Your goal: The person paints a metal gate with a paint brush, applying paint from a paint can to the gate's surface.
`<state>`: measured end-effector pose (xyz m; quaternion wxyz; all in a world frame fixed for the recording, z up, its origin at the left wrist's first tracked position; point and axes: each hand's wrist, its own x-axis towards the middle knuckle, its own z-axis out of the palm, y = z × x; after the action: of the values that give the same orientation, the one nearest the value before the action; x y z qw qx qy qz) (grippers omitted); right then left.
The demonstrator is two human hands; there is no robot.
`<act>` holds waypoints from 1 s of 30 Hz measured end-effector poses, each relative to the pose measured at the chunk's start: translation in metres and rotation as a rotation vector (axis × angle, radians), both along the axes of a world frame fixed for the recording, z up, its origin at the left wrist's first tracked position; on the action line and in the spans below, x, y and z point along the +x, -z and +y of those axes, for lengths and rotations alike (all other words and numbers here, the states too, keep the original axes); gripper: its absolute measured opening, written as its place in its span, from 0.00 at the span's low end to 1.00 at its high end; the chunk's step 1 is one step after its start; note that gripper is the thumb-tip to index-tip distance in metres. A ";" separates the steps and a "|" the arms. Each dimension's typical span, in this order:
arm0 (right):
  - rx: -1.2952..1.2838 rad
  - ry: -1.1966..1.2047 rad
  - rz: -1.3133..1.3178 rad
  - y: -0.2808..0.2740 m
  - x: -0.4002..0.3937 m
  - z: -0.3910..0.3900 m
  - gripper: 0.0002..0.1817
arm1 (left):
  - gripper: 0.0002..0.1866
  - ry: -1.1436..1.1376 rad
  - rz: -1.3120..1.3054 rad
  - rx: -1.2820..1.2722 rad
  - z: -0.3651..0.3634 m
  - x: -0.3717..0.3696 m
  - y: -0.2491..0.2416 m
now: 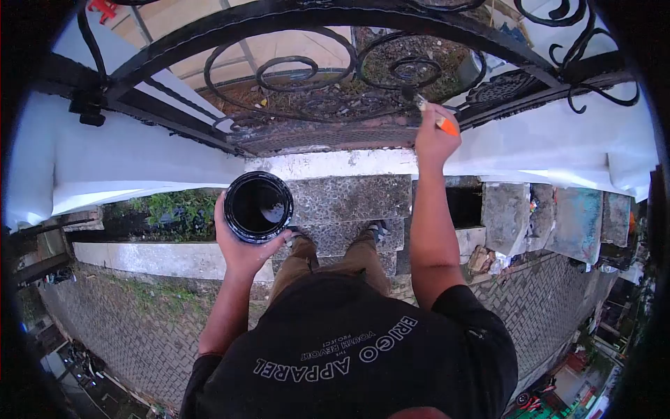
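Observation:
My left hand point(244, 250) is wrapped round a paint can point(241, 232), held upright at waist height with dark paint inside and smears on its rim. In my right hand point(437, 143) is a paintbrush point(448, 126) with an orange-tipped handle, gripped with the bristles pointing away from me. Its dark bristles overlap the scrollwork of a black wrought-iron gate point(352, 59) in this view. Curls and twisted bars fill the gate's frame, which spans the top of the view.
White sheeting point(132, 143) hangs on the left, and more white sheeting point(551, 143) on the right. My feet stand on a pebbled step point(342, 202). Plants point(178, 213) grow in a ditch at left. Behind me runs a paved road point(153, 332).

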<state>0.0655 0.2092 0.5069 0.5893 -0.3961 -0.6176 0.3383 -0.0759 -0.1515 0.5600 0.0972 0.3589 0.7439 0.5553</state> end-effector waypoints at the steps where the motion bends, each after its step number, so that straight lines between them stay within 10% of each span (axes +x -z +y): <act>1: 0.312 0.050 -0.197 -0.001 -0.001 -0.003 0.02 | 0.62 0.001 -0.001 -0.004 -0.003 -0.002 0.002; 7: 0.145 -0.255 0.038 -0.050 -0.069 -0.084 0.02 | 0.62 -0.014 -0.071 0.072 -0.010 -0.003 -0.001; 17: 0.097 0.036 -0.012 0.011 -0.049 -0.037 0.02 | 0.66 -0.050 -0.061 0.034 -0.021 -0.006 -0.009; 19: 0.163 -0.016 0.096 -0.025 -0.072 -0.058 0.05 | 0.67 -0.041 -0.030 0.004 -0.024 -0.006 -0.011; 22: -0.504 -0.164 0.898 -0.055 -0.069 -0.053 0.09 | 0.67 -0.052 -0.024 -0.003 -0.025 -0.004 -0.018; 26: -0.502 -0.072 0.638 0.034 -0.049 -0.028 0.09 | 0.67 -0.057 -0.046 0.000 -0.028 -0.002 -0.021; 30: -0.506 -0.164 0.734 -0.013 -0.057 -0.045 0.08 | 0.67 -0.049 -0.040 0.007 -0.025 -0.001 -0.023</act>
<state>0.0085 0.1637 0.5202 0.6251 -0.3314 -0.2951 0.6421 -0.0767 -0.1763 0.5829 0.0972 0.3295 0.7484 0.5674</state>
